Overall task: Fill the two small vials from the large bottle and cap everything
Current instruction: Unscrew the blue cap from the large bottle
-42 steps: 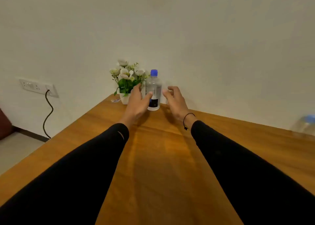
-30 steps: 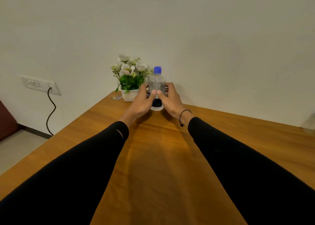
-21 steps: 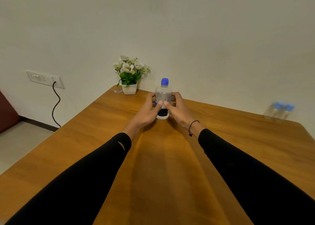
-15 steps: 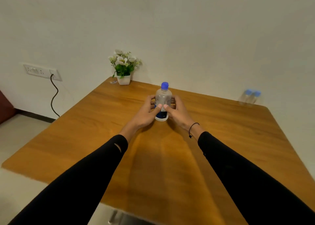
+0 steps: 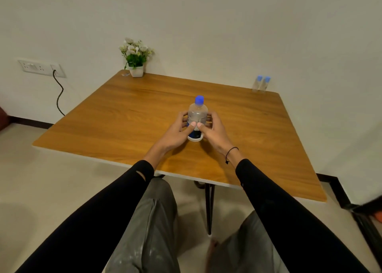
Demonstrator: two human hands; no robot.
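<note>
A clear large bottle (image 5: 197, 114) with a blue cap and a dark label stands upright near the middle of the wooden table (image 5: 128, 115). My left hand (image 5: 175, 133) and my right hand (image 5: 215, 131) wrap around its lower half from either side, thumbs meeting at the front. Two small clear vials (image 5: 261, 84) with blue caps stand side by side at the table's far right corner, well away from both hands.
A white pot of artificial flowers (image 5: 135, 59) sits at the table's far left corner by the wall. A wall socket (image 5: 40, 67) with a black cable is on the left. My knees are below the table's near edge.
Both hands closed around the large bottle beside the flower pot and drew it toward me to the table's middle. The view pulled back, showing the vials and my legs.
</note>
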